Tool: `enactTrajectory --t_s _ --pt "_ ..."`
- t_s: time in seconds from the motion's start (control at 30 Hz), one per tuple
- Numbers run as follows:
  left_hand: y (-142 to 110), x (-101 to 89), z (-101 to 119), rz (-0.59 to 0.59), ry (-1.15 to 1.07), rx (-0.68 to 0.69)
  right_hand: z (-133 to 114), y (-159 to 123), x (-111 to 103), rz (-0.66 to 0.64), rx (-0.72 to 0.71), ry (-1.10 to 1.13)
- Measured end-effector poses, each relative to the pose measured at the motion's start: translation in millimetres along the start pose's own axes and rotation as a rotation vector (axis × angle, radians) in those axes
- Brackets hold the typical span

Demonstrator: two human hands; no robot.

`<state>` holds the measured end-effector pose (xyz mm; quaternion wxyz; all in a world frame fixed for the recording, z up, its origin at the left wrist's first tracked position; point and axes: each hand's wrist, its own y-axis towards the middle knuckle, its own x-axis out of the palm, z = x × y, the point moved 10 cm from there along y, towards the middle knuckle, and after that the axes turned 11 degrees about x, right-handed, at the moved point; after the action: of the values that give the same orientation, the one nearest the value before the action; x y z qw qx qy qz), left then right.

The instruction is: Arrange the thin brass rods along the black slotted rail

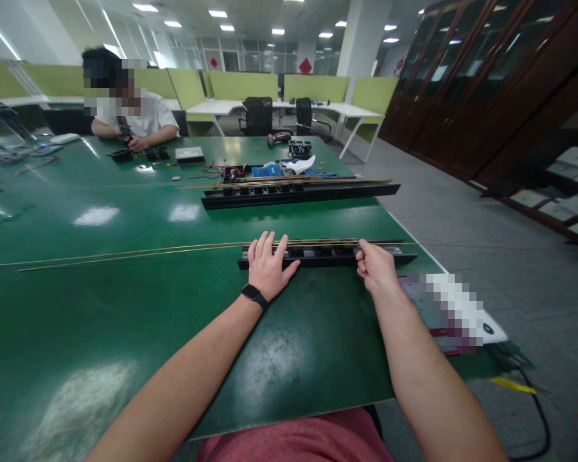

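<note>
A long black channel-shaped rail (318,262) lies on the green table in front of me, with dark blocks inside it. Thin brass-coloured rods (207,246) run along it and stick out far past its left end; a fainter length extends to the right. My left hand (268,264) rests over the rail's left part, fingers spread, palm down. At the right part, my right hand (377,264) has its thumb and forefinger pinched at the rods. How many rods this pinch takes in is hidden by the fingers.
Behind lies a second black rail (298,196) with rods on top, near blue parts (267,170) and wires. A power drill (278,138) is farther back. Across the green table (125,308) a co-worker (139,115) handles small parts. A partly blurred flat object (481,327) lies right.
</note>
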<state>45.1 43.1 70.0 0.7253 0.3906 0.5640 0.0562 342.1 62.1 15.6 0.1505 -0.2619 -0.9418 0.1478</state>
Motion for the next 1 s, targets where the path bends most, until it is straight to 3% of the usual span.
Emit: enactTrajectory --t_s 0.17,0.63,1.0 --pt "0.1 -0.1 0.2 0.005 0.001 0.001 1.9 -2.8 7.5 -0.046 -0.002 -0.015" --pt "0.3 0.2 0.4 -0.001 -0.018 -0.002 -0.5 1.3 -1.9 0.003 -0.008 0.004" --pt "1.8 -1.8 4.8 -0.014 -0.009 0.016 0.3 -3.0 5.9 -0.052 -0.025 -0.025"
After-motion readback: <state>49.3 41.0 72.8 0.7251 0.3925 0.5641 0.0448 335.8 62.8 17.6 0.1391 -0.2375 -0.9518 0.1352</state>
